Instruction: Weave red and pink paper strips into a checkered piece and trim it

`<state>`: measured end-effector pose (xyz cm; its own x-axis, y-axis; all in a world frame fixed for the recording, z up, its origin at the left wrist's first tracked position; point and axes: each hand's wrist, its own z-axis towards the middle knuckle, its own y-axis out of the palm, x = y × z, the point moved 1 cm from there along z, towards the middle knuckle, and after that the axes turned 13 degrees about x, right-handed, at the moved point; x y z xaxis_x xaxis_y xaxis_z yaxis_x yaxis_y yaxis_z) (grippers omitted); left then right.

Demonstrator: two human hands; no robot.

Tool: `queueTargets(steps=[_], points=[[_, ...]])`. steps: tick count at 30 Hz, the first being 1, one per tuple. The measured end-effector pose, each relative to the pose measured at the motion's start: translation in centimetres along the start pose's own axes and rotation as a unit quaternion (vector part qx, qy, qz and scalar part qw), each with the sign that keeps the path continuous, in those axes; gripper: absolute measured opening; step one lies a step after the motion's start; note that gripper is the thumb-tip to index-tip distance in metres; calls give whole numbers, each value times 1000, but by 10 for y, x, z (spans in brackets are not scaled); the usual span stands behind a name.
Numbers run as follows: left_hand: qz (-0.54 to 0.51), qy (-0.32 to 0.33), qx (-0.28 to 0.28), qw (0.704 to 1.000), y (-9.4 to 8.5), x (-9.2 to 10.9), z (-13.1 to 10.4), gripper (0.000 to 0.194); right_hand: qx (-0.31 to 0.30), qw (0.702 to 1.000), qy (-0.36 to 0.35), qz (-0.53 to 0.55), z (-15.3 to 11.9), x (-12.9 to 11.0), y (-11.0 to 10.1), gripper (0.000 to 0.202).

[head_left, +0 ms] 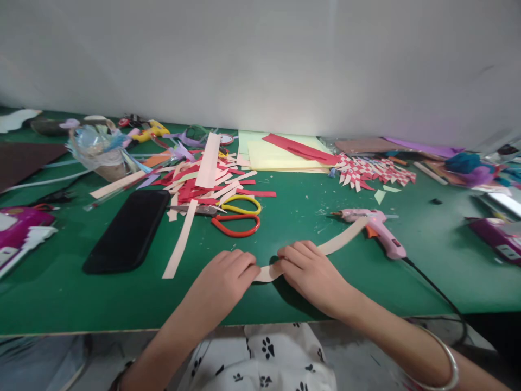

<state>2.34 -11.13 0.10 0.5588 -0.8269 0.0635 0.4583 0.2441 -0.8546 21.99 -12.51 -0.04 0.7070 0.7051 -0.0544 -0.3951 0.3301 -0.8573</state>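
Observation:
A pale peach paper strip (342, 237) runs between my two hands near the table's front edge. My left hand (230, 274) pinches its left end. My right hand (307, 271) is closed on the strip a little further along, and the short stretch between the hands bends. Beyond my right hand the strip reaches out to the pink glue gun (380, 225), where its far end meets the gun's body. Scissors (236, 218) with one yellow and one red handle lie beyond my left hand. Another loose peach strip (181, 239) rests left of them.
A black phone (128, 231) lies at left. Red and peach paper strips (203, 182) are heaped behind the scissors. Yellow paper sheets (288, 156) and red-and-white woven paper pieces (374, 171) lie at the back. The glue gun's black cord (437, 288) runs over the front edge.

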Motion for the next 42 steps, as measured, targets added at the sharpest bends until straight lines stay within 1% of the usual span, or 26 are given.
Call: queueTargets(steps=[2, 5, 8, 10, 14, 18, 21, 25, 27, 30, 33, 37, 42], points=[[-15, -17, -14, 1000, -1, 2, -3, 22, -16, 999, 12, 35, 1, -1, 0, 12], [-20, -20, -8, 1000, -4, 4, -5, 23, -32, 996, 2, 79, 3, -3, 1, 14], [-10, -21, -4, 1000, -8, 4, -6, 27, -47, 995, 0, 93, 6, -4, 4, 18], [-4, -27, -4, 1000, -10, 4, -7, 29, -48, 994, 6, 99, 8, -3, 5, 21], [11, -42, 16, 999, -8, 6, -12, 33, -46, 991, 18, 123, 11, -1, 5, 27], [-24, -112, 32, 993, -5, 8, -15, 33, -46, 990, 41, 129, 10, 2, 6, 29], [-47, -159, 31, 986, -4, 7, -16, 32, -56, 987, 60, 137, 9, 6, 8, 27], [-11, -235, 9, 972, -3, 5, -16, 30, -64, 987, 67, 134, 10, 9, 10, 26], [-1, -256, 5, 967, -2, 6, -17, 29, -69, 988, 69, 121, 10, 10, 10, 26], [5, -256, 9, 967, -2, 7, -16, 30, -80, 990, 66, 100, 12, 10, 10, 26], [15, -260, 8, 966, -3, 8, -14, 31, -87, 992, 47, 73, 14, 10, 10, 27], [17, -271, 12, 962, -4, 9, -14, 31, -79, 996, 14, 39, 15, 11, 11, 32], [12, -275, 24, 961, -2, 10, -14, 30, -75, 997, 5, 35, 15, 13, 13, 33]])
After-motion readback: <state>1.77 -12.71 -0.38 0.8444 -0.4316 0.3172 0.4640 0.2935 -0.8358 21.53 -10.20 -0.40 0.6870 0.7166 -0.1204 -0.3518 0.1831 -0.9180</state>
